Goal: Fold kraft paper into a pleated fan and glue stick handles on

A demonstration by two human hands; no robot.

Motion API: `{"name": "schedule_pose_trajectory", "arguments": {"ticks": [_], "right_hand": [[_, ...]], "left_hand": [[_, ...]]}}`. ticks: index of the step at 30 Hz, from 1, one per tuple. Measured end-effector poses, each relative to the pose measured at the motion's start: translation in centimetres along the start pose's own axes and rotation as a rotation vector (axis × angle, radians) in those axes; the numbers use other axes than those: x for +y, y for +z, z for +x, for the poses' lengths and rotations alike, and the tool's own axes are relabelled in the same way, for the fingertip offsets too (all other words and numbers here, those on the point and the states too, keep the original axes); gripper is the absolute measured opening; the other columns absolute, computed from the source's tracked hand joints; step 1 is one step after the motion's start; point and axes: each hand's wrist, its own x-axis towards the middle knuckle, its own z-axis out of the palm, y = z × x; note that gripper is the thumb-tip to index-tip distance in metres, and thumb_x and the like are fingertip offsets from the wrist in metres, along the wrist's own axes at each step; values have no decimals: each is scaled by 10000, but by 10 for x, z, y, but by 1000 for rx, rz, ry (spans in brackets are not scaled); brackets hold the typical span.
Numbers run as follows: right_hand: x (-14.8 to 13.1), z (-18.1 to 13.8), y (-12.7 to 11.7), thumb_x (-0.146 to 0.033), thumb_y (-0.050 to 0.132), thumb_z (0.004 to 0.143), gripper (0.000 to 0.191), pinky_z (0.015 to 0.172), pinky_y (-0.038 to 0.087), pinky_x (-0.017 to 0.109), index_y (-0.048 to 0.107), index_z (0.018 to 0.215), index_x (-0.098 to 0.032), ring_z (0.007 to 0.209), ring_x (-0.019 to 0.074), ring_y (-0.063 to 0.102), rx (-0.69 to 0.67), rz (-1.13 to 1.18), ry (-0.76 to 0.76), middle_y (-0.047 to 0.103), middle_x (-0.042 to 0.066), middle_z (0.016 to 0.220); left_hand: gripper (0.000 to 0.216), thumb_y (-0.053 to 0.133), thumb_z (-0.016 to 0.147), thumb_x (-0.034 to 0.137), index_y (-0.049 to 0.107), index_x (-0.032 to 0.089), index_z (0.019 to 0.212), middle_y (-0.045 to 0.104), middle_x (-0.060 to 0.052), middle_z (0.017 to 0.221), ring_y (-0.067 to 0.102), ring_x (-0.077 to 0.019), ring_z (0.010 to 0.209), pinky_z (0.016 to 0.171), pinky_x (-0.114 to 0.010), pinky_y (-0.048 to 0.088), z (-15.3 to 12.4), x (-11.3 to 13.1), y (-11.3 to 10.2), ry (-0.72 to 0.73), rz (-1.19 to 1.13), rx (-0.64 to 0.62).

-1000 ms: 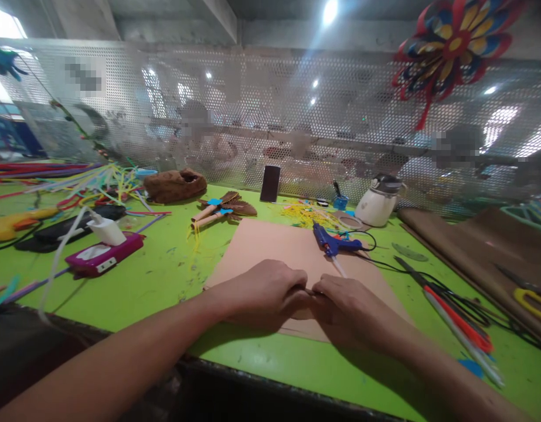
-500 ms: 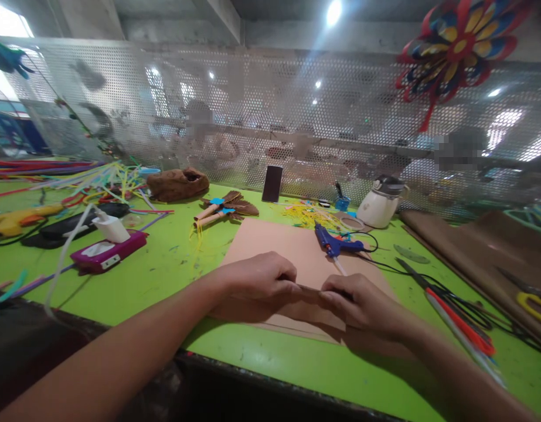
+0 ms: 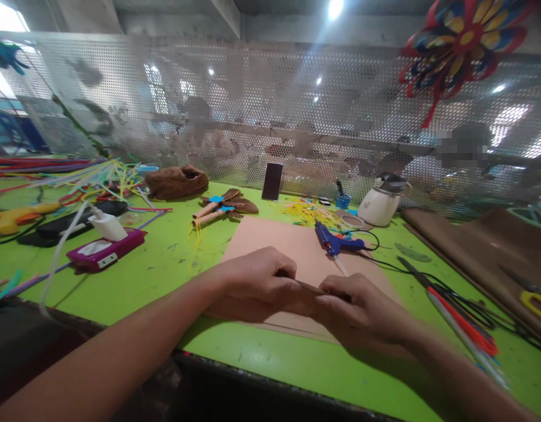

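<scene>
Over a stack of tan paper sheets (image 3: 270,234), my left hand (image 3: 265,278) and my right hand (image 3: 362,302) pinch a narrow piece of brown paper (image 3: 312,288) between thumbs and fingers. Its edge spans the gap between my hands, and both ends are hidden in my grip. I cannot tell whether it is folded or rolled. A blue glue gun (image 3: 336,241) with a clear glue stick in its back lies on the sheets, just beyond my right hand.
Scissors (image 3: 459,316) and black cables lie at right, by folded brown material (image 3: 446,234). A white kettle (image 3: 380,202), a phone (image 3: 272,181) and yellow shreds (image 3: 303,212) stand or lie at the back. Leftward are brown paper figures (image 3: 224,208), a purple power strip (image 3: 107,249) and a yellow glue gun (image 3: 21,218).
My hands stay in nearly the same place, still gripping the brown paper, whose visible edge has tilted slightly. The camera view has shifted a little.
</scene>
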Motion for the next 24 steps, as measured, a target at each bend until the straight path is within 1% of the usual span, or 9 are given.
{"name": "schedule_pose_trajectory", "arguments": {"ticks": [4,8,10,13,16,19,21,22,24], "right_hand": [[8,1,-5,-295,459,867,235,538,366,215,627,795,-147,610,128,503,2,39,-15,589,8,669],[12,3,-8,-316,423,893,282,565,390,222,647,863,-147,662,143,528,16,86,-22,621,32,727],[14,2,-11,-352,405,908,322,553,385,221,651,885,-146,630,133,510,1,145,-31,598,25,684],[20,0,-17,-414,420,904,364,500,357,211,658,944,-141,512,101,431,1,279,-8,469,-27,530],[28,-3,-23,-434,481,875,380,415,310,194,632,1060,-138,424,75,369,99,467,88,391,-57,499],[29,-6,-25,-425,487,876,358,390,333,188,610,1099,-174,394,68,390,297,739,111,443,-47,532],[23,-7,-25,-397,544,850,315,499,436,206,603,1110,-229,520,99,518,352,861,61,557,-8,652],[18,-8,-25,-400,577,826,344,591,476,236,587,1141,-262,641,131,576,307,888,18,607,17,765],[5,-11,-25,-443,625,773,463,755,485,320,544,1210,-315,885,208,596,86,861,-100,620,53,999]], "left_hand": [[215,459,804,292,595,141,736,522,27,638,406,-89,599,527,-202,272,4,-4,-8,73,56,1],[215,468,813,293,573,147,695,507,29,600,399,-85,562,504,-205,255,4,-5,-11,52,84,36],[226,480,816,306,570,147,684,516,27,597,409,-85,556,498,-203,258,5,-7,-11,33,60,51],[242,506,820,324,594,141,689,541,22,598,431,-85,558,517,-200,289,8,-15,-13,70,-32,30],[271,517,829,363,614,136,718,540,26,573,443,-80,537,530,-199,318,9,-21,-15,125,-225,-36],[278,546,823,386,602,134,721,538,30,569,448,-67,520,539,-192,337,8,-20,-15,154,-504,-69],[266,575,811,379,592,133,710,548,29,589,449,-56,519,543,-186,342,7,-17,-12,162,-676,-88],[260,588,805,374,589,133,707,550,30,592,449,-52,516,544,-185,345,7,-16,-9,160,-753,-111],[250,618,785,370,593,133,709,549,32,577,460,-53,505,535,-186,352,7,-13,0,142,-882,-207]]}}
